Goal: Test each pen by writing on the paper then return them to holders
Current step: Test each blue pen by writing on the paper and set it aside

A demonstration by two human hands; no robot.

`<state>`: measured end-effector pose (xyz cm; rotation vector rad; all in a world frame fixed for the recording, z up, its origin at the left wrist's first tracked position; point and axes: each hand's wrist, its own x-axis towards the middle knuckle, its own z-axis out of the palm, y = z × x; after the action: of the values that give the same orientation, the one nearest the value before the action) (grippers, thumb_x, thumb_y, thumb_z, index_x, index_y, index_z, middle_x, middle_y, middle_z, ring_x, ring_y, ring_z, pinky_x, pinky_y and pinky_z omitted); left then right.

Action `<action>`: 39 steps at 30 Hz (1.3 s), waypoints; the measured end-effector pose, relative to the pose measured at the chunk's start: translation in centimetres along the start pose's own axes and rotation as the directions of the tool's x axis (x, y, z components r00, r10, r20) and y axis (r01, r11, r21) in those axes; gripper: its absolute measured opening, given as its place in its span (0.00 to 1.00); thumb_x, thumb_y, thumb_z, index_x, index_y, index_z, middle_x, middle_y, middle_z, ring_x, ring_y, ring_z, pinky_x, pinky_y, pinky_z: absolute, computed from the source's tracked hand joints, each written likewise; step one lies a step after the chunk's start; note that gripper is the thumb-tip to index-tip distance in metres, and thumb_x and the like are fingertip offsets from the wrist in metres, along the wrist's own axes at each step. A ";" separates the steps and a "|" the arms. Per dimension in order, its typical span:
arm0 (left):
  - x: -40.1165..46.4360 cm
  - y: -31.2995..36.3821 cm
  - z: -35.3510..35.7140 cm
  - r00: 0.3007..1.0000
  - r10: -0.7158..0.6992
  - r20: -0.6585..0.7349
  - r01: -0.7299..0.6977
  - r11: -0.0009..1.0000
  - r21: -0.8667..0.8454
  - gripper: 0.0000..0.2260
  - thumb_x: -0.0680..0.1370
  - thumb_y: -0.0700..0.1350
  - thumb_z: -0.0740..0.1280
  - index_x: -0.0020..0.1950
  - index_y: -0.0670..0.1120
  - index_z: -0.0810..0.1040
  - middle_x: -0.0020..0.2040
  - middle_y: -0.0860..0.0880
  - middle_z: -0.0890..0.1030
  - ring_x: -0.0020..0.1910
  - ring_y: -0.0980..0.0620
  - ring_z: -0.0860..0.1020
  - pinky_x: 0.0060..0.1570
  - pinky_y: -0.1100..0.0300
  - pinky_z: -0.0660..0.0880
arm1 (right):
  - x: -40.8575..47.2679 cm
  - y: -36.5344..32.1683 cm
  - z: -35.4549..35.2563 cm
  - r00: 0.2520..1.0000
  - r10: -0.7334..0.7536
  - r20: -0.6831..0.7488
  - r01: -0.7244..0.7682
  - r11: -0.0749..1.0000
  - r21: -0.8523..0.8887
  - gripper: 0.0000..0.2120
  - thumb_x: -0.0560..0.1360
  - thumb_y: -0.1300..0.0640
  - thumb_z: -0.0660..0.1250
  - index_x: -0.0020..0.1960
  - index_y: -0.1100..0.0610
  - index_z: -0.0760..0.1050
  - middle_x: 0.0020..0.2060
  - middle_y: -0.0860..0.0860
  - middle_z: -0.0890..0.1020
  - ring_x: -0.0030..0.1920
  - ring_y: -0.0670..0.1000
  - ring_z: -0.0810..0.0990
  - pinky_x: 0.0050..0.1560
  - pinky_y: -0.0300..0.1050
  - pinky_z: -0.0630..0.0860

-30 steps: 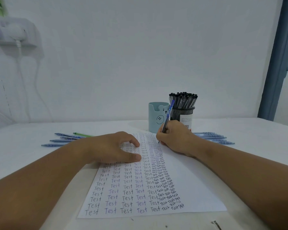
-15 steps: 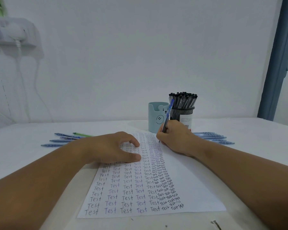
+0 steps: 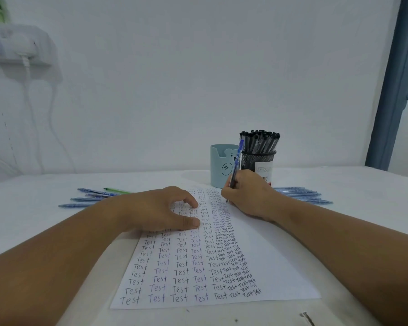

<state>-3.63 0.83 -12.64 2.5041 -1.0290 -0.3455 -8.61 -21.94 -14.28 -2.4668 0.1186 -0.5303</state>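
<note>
Over the last second almost nothing has shifted: the right hand [image 3: 247,196] still pinches the blue pen [image 3: 235,169] with its tip on the far part of the paper [image 3: 280,267], at the right edge of the written columns, and only the pen's upper end has tilted slightly, which suggests small writing strokes. The left hand [image 3: 160,211] stays where it was, fingers loosely bent and resting on the sheet to pin it, gripping nothing. So the test of this pen seems still under way. Loose blue pens lie on the table to the far left [image 3: 90,196] and far right [image 3: 302,195]; the light blue holder [image 3: 219,165] and the mesh holder [image 3: 258,161], full of black pens, stand just beyond the paper.
</note>
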 end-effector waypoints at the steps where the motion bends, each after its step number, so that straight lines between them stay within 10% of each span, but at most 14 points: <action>1: 0.0 0.0 0.0 1.000 -0.001 0.002 0.001 1.000 -0.001 0.27 0.66 0.69 0.69 0.63 0.66 0.73 0.72 0.64 0.65 0.74 0.59 0.62 0.74 0.54 0.60 | 0.0 0.0 0.0 1.000 0.002 -0.005 -0.002 1.000 0.001 0.05 0.77 0.57 0.66 0.43 0.57 0.76 0.44 0.48 0.80 0.46 0.50 0.77 0.37 0.36 0.69; 10: -0.1 0.1 0.0 1.000 0.001 0.003 -0.001 1.000 0.013 0.25 0.69 0.68 0.69 0.64 0.66 0.73 0.72 0.64 0.65 0.73 0.59 0.62 0.73 0.57 0.59 | -0.3 -0.1 0.0 0.991 0.035 -0.130 0.022 0.910 0.413 0.20 0.83 0.48 0.60 0.38 0.57 0.78 0.29 0.49 0.79 0.30 0.47 0.74 0.36 0.44 0.70; 14: -0.1 0.0 0.0 1.000 -0.004 0.000 0.004 1.000 0.006 0.26 0.66 0.69 0.69 0.63 0.66 0.73 0.73 0.63 0.65 0.74 0.59 0.62 0.74 0.55 0.59 | -0.6 -1.2 -1.1 0.947 -0.141 -0.288 0.186 0.973 0.137 0.17 0.84 0.50 0.59 0.42 0.56 0.78 0.38 0.53 0.79 0.33 0.44 0.71 0.35 0.35 0.68; 16: -0.1 0.0 0.0 1.000 -0.005 0.005 0.005 1.000 0.005 0.27 0.66 0.70 0.69 0.63 0.66 0.73 0.73 0.64 0.65 0.74 0.58 0.62 0.74 0.55 0.59 | -0.6 -1.4 -1.7 0.936 -0.194 -0.293 0.246 0.958 0.150 0.05 0.84 0.56 0.59 0.52 0.53 0.74 0.42 0.51 0.79 0.37 0.41 0.74 0.35 0.30 0.69; 19: -0.1 0.0 0.0 1.000 -0.006 0.007 0.006 1.000 0.001 0.25 0.68 0.68 0.70 0.64 0.66 0.73 0.73 0.64 0.65 0.74 0.59 0.62 0.73 0.56 0.59 | -0.4 -1.0 -2.1 0.938 -0.223 -0.266 0.284 0.933 0.221 0.14 0.83 0.63 0.57 0.61 0.45 0.64 0.44 0.51 0.79 0.45 0.46 0.79 0.42 0.38 0.75; 31: 0.1 -0.1 0.0 1.000 0.001 0.002 -0.001 1.000 0.009 0.26 0.66 0.70 0.69 0.63 0.66 0.74 0.72 0.64 0.66 0.73 0.60 0.62 0.73 0.57 0.59 | -0.8 -0.3 -2.1 0.943 -0.331 -0.016 0.327 0.937 -0.125 0.11 0.84 0.56 0.61 0.50 0.57 0.80 0.35 0.44 0.76 0.36 0.38 0.72 0.37 0.31 0.65; 39: 0.0 -0.1 0.0 1.000 0.004 0.006 -0.004 1.000 -0.008 0.25 0.66 0.69 0.69 0.62 0.67 0.74 0.73 0.64 0.66 0.74 0.59 0.62 0.74 0.55 0.59 | -0.7 -0.1 -2.8 0.949 -0.306 -0.076 0.304 0.952 -0.038 0.09 0.83 0.56 0.62 0.49 0.53 0.80 0.31 0.46 0.74 0.30 0.44 0.66 0.33 0.39 0.65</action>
<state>-3.53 0.89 -12.71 2.4950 -1.0326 -0.3551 -10.34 -23.28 -12.38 -2.5027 -0.2309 -0.7646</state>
